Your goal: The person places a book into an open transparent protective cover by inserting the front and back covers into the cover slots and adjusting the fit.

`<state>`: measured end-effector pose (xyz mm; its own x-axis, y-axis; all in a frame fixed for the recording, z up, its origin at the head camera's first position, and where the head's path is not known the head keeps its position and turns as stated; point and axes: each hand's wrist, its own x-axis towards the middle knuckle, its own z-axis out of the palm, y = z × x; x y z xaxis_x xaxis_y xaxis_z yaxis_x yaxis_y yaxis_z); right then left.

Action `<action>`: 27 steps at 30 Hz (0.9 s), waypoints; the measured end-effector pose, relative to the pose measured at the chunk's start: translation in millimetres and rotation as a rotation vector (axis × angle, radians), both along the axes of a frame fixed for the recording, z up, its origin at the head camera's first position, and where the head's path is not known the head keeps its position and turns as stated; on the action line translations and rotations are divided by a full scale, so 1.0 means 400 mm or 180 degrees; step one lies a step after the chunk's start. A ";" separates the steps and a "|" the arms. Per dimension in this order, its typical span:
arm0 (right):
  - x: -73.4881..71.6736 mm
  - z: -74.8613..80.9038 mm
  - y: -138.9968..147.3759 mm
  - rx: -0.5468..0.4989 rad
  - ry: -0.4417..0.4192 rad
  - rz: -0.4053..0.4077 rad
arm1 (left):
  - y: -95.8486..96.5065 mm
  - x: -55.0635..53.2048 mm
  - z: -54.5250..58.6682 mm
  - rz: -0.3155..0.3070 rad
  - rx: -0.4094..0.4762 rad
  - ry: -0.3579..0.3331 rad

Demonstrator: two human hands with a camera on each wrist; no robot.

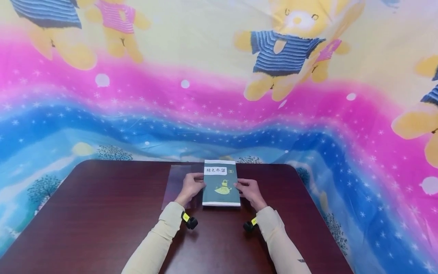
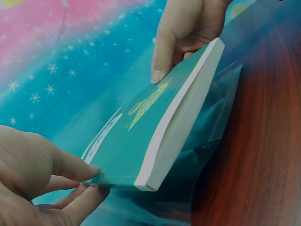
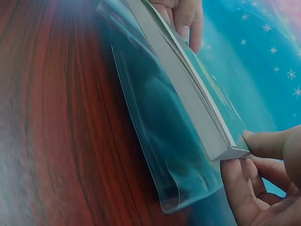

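Green book (image 1: 212, 194) pinched by left hand (image 1: 191, 185) at its 9 o'clock, right hand (image 1: 251, 191) at 3, presumably for even support. Held over clear plastic sheet (image 1: 172, 190), which pokes out toward 9, near 12 o'clock edge of table (image 1: 102, 213).

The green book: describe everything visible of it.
The green book looks paper-covered and closed, with dark characters on a white label near the top and a yellow-green drawing below. Its thick, pale page block shows along the bottom edge. The left hand and right hand grip its sides, thumbs on the cover and fingers beneath, holding it face up over a clear plastic sheet; whether the two touch is unclear.
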<state>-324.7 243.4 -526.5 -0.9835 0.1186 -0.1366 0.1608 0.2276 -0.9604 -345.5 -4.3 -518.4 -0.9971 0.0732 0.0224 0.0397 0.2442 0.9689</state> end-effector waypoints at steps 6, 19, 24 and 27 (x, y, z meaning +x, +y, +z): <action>0.002 -0.004 0.011 0.0072 0.0035 -0.0016 | 0.017 0.014 -0.006 0.0024 -0.0141 -0.0006; -0.015 -0.010 0.004 0.0457 0.0042 0.0076 | 0.029 0.020 -0.034 -0.0027 -0.0621 0.0233; -0.009 -0.013 -0.007 0.0741 0.0091 0.0069 | 0.025 0.022 -0.043 -0.0229 -0.0848 0.0592; -0.008 -0.015 -0.014 0.0877 0.0146 0.0042 | 0.022 0.019 -0.048 -0.0341 -0.1111 0.0883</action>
<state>-327.8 237.8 -532.7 -0.9896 0.1323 -0.0561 0.1138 0.4830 -0.8682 -337.9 4.6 -537.6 -0.9433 0.2261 0.2432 0.3288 0.5345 0.7786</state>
